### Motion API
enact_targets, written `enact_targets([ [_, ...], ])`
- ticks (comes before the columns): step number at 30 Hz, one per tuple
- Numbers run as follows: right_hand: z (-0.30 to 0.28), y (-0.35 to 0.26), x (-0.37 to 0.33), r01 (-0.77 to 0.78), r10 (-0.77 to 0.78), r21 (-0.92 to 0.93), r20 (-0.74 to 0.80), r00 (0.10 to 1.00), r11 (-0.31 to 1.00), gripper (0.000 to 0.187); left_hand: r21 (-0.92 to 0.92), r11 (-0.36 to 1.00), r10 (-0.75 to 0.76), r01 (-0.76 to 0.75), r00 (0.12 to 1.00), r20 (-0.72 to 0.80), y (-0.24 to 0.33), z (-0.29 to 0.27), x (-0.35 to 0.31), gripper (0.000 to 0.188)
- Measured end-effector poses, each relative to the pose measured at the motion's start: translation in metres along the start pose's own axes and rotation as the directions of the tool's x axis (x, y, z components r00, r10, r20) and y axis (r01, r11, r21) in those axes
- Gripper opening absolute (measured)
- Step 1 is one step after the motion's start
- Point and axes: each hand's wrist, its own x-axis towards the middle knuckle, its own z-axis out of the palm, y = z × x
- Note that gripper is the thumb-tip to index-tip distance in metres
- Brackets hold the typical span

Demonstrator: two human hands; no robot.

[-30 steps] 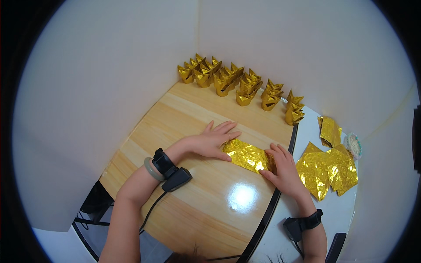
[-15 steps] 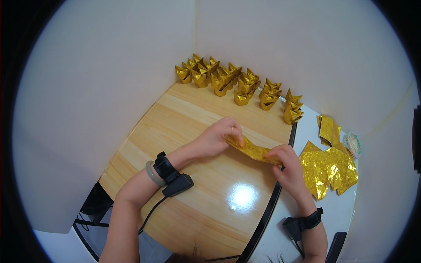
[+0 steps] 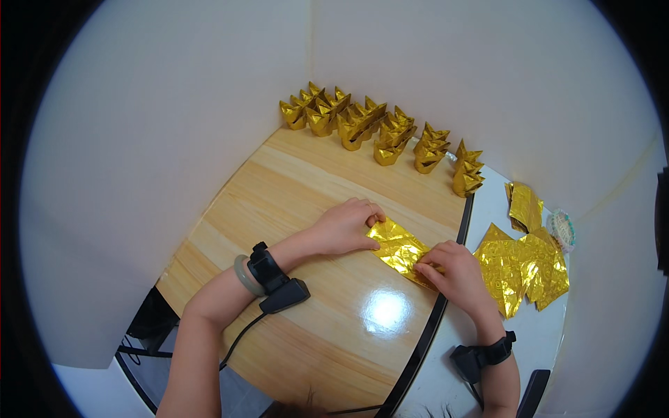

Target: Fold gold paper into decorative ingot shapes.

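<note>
A folded strip of shiny gold foil paper (image 3: 398, 246) is stretched between my hands over the wooden tabletop, its broad creased face turned up. My left hand (image 3: 350, 227) grips the strip's left end, thumb at the near edge and fingers curled at the far corner. At the other end, my right hand (image 3: 453, 272) pinches the strip between thumb and fingers, hiding that end. Each wrist wears a black strapped device, and a pale bangle (image 3: 245, 276) circles my left forearm.
Rows of folded gold paper ingots (image 3: 359, 129) stand along the tabletop's (image 3: 279, 188) far edge. On the white surface to the right lie crumpled gold foil sheets (image 3: 523, 268), a stack of gold paper (image 3: 524, 207) and a round beaded item (image 3: 562, 230). White walls enclose the far side.
The gold strip has turned from nearly edge-on to face up, showing its wide side. Both hands have shifted slightly nearer and changed their finger grips on it.
</note>
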Motion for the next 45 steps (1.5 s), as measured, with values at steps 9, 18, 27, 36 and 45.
enact_targets([
  [9,0.037,0.003,0.008,0.18,-0.205,-0.17,-0.141,0.969,0.969,0.043,-0.059,0.991,-0.123,0.124,0.992,0.021,0.004,0.003,-0.001,0.059],
  [18,0.026,0.0,0.007,0.33,-0.349,-0.21,-0.055,0.936,0.92,0.038,0.046,0.987,-0.156,0.154,0.987,0.028,0.003,0.0,-0.002,0.051],
  [27,0.029,0.005,0.01,0.251,-0.284,-0.168,-0.214,0.935,0.953,0.026,0.107,0.986,-0.14,0.131,0.987,0.077,0.001,-0.001,-0.002,0.042],
  [36,0.028,-0.001,0.009,0.056,-0.025,0.113,-0.255,0.967,0.992,0.028,-0.293,0.955,0.097,-0.041,0.979,0.181,0.001,-0.002,-0.001,0.022],
  [45,0.024,-0.004,0.002,0.222,-0.241,-0.309,-0.025,0.97,0.925,0.051,-0.295,0.949,0.184,-0.108,0.951,0.246,-0.007,-0.004,-0.001,0.015],
])
